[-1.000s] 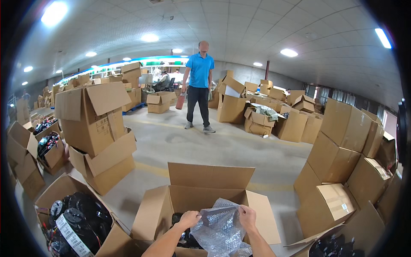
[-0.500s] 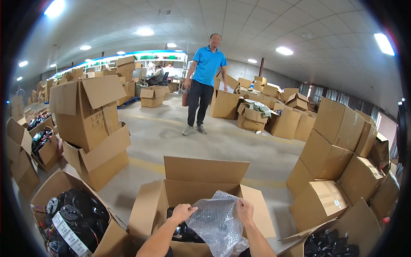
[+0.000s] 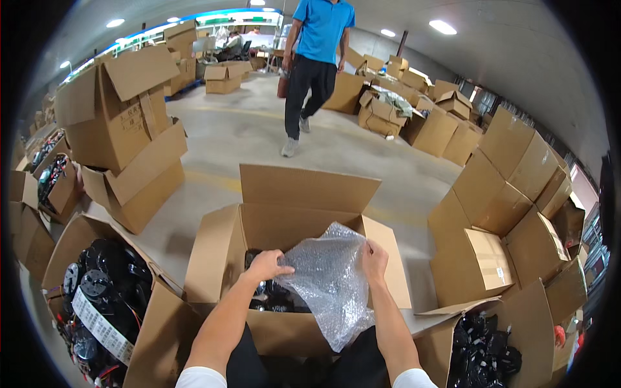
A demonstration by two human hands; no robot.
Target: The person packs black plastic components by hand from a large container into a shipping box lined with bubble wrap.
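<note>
Between my hands a clear sheet of bubble wrap (image 3: 328, 271) is stretched over an open cardboard box (image 3: 291, 333). My left hand (image 3: 266, 266) pinches the sheet's left edge. The opposite upper edge is gripped by my right hand (image 3: 374, 260). The sheet's lower end hangs over the box's near wall toward my knees. Inside the box, black glossy parts (image 3: 277, 297) show to the left of and beneath the wrap; the wrap hides the rest.
At my left stands an open box (image 3: 165, 323) full of black round parts with wires. Another box (image 3: 433, 346) with black parts is at my right. Stacked cartons (image 3: 495, 194) rise at far right. A person in a blue shirt (image 3: 321, 29) walks ahead.
The view has tilted down, so the box and my forearms show more. The bubble wrap is spread flatter over the box. The person ahead has stepped nearer.
</note>
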